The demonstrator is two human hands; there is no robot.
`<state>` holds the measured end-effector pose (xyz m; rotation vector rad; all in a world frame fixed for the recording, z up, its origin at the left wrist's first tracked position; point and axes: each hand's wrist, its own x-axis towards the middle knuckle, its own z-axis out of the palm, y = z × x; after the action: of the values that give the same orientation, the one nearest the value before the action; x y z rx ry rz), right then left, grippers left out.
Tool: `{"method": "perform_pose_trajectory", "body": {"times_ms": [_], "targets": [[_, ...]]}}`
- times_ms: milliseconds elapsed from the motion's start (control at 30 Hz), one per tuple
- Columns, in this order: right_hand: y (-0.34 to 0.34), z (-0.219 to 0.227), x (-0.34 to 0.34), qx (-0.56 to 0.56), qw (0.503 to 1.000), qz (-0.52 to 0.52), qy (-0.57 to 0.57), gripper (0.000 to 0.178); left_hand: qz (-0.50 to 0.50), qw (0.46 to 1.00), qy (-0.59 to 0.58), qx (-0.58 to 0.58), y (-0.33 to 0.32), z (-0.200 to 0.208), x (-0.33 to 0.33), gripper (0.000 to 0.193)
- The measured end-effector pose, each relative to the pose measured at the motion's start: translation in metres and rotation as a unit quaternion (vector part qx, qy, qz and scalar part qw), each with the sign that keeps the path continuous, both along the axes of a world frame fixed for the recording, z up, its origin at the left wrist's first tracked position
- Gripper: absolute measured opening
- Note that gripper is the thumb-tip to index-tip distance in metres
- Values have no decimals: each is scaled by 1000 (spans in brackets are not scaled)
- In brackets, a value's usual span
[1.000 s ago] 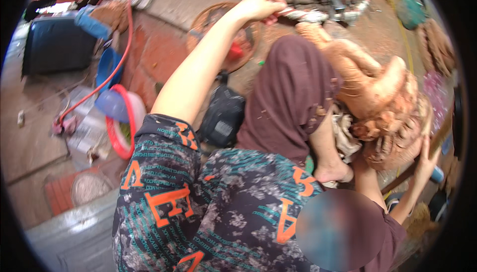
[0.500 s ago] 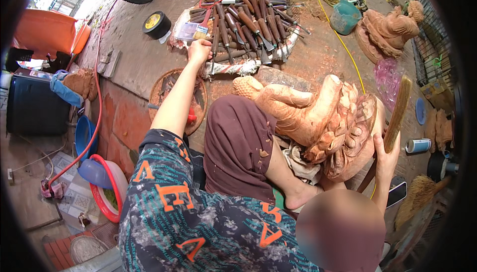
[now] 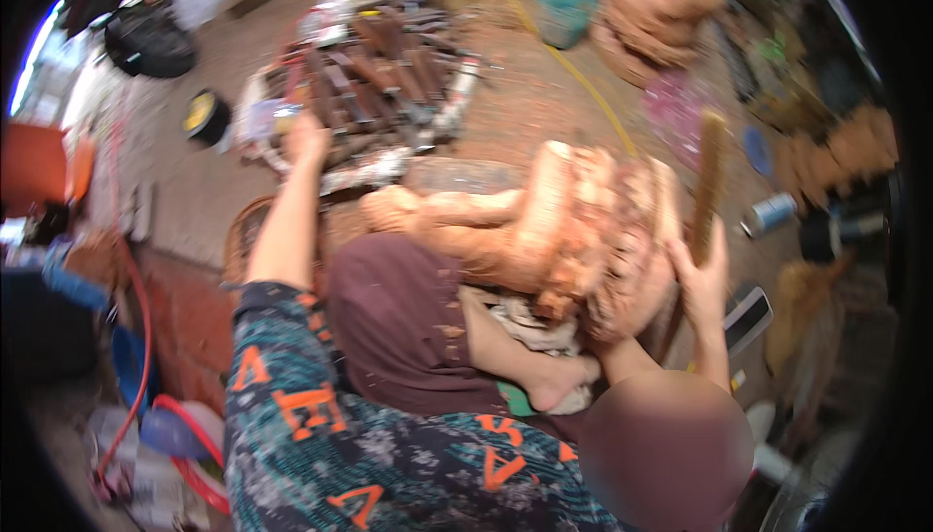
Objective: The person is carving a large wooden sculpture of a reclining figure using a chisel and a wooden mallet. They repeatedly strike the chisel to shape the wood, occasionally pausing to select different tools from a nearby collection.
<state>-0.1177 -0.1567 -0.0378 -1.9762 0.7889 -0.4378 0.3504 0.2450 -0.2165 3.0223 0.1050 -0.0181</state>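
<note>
A carved wooden figure (image 3: 486, 231) lies on its side in front of my legs, its knobbly head at the left and its petalled base at the right. My right hand (image 3: 702, 265) is wrapped round a thick, slightly curved wooden stick (image 3: 708, 177) that stands upright beside the base. My left arm stretches far forward. My left hand (image 3: 307, 138) is at the near-left edge of a heap of wooden-handled carving chisels (image 3: 374, 75), close to a paintbrush (image 3: 286, 116). Motion smears its fingers, so what they touch is unclear.
Crumpled cloth (image 3: 530, 323) lies under the figure. A round basket (image 3: 238, 240) sits by my left arm, a black tape roll (image 3: 205, 116) beyond it. At the right are a phone (image 3: 748, 321) and a can (image 3: 770, 214). Another carved figure (image 3: 646, 22) and a teal bucket (image 3: 566, 15) stand farther back.
My view has swung right, so the whole scene sits farther left and is blurred. My left hand stays by the chisel heap; my right hand keeps its hold on the stick.
</note>
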Motion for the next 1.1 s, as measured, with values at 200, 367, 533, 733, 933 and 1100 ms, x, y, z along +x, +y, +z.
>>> {"method": "perform_pose_trajectory", "body": {"times_ms": [200,367,533,733,933,1100], "targets": [[3,17,7,-5,1000,24,1,52,-51,987,-80,-127,1,77,-16,45],[-7,31,-5,39,996,18,78,53,-298,728,-23,-617,-130,181,-116,53],[-9,72,-23,-15,991,14,135,51,-515,538,-75,-663,-255,244,-296,38],[22,149,-74,-179,982,-32,50,62,-555,396,-106,-723,-285,256,-405,41],[60,170,-115,-304,948,-75,51,75,-536,390,-93,-743,-292,230,-397,48],[66,162,-107,-292,954,-61,36,80,-474,404,-111,-775,-292,222,-383,51]]}}
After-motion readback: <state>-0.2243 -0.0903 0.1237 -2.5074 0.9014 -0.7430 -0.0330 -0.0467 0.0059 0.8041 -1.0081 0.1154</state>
